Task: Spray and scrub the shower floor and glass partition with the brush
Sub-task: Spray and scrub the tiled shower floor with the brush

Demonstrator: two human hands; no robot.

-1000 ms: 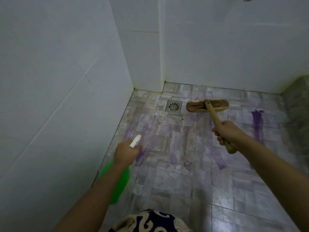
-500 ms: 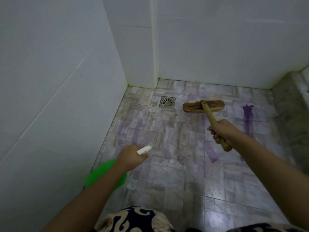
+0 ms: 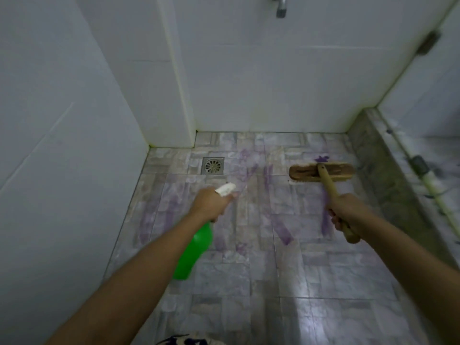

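Gripping the wooden handle (image 3: 329, 192) near its near end, the right hand (image 3: 348, 210) curls its fingers round the shaft and holds the brush (image 3: 321, 172) with its head flat on the shower floor (image 3: 249, 282), at the far right, just beside the raised stone curb (image 3: 388, 185). The brush head is a long wooden block, worn and dark-stained, lying crosswise with pale bristles showing along its near edge; the handle meets it at the middle and slants back toward the person.

The left hand (image 3: 211, 204) wraps round the neck of a green spray bottle (image 3: 195, 252), whose white nozzle (image 3: 226, 189) points toward the far side of the floor; the bottle's body hangs down under the forearm. No label, brand or writing can be read on the bottle or the brush.

The floor is pale grey mottled tile, wet-looking and streaked with purple smears, the strongest ones between the two hands and just beyond the brush head. A square metal drain (image 3: 212, 165) sits at the far left, well apart from the brush. White tiled walls (image 3: 62, 120) close the left and far sides. On the right, above the curb, stands the glass partition (image 3: 428, 95) with a dark hinge (image 3: 428, 43); a metal spout (image 3: 281, 7) shows at the top.
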